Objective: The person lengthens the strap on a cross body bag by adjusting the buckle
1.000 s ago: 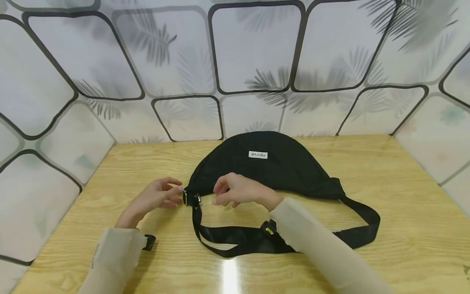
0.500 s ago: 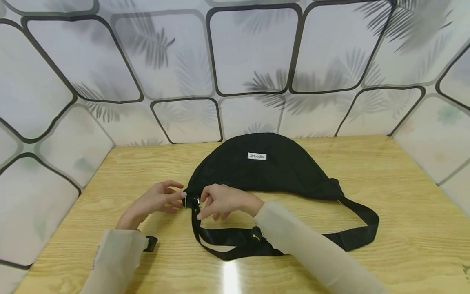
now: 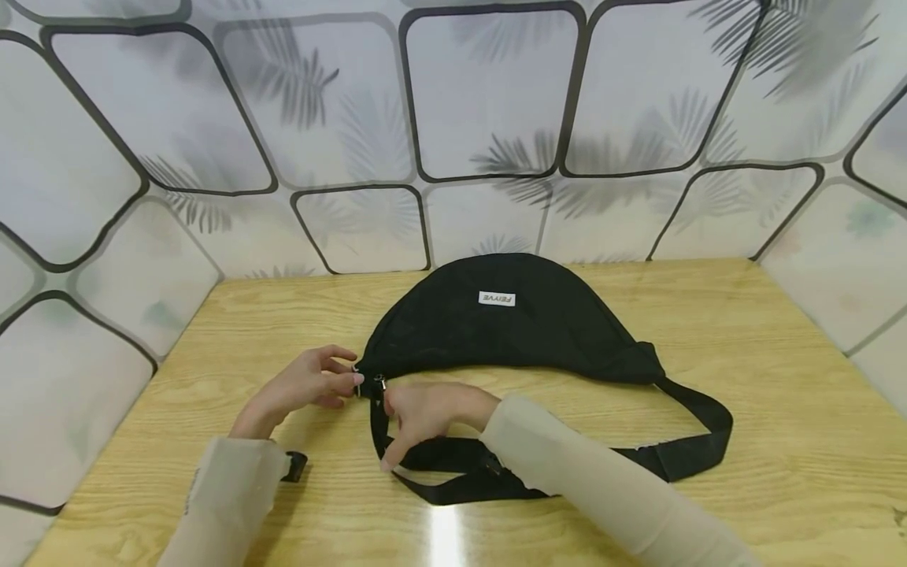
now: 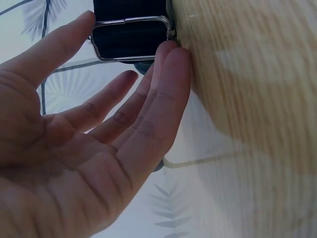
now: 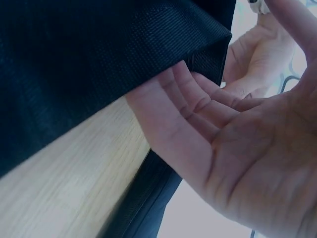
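A black waist bag (image 3: 510,339) with a white label (image 3: 497,299) lies on the table, its curved edge toward the back wall. My left hand (image 3: 301,387) is at the bag's left end. In the left wrist view its thumb and fingertips pinch opposite ends of a metal strap buckle (image 4: 131,59). Just right of it, my right hand (image 3: 428,413) has its fingertips tucked under black webbing (image 5: 99,64), hiding them. The right thumb stands apart and points down in the head view. The strap (image 3: 697,457) loops across the near side, partly covered by my right arm.
The wooden table (image 3: 779,378) is bounded by a patterned wall covering (image 3: 489,102) at the back and sides. A small black piece (image 3: 294,466) shows beside my left sleeve. A bright reflection lies near the front edge.
My right hand has moved left and down from above the bag's lower edge to the strap beside the buckle. The left hand has edged right onto the buckle. The bag has hardly moved.
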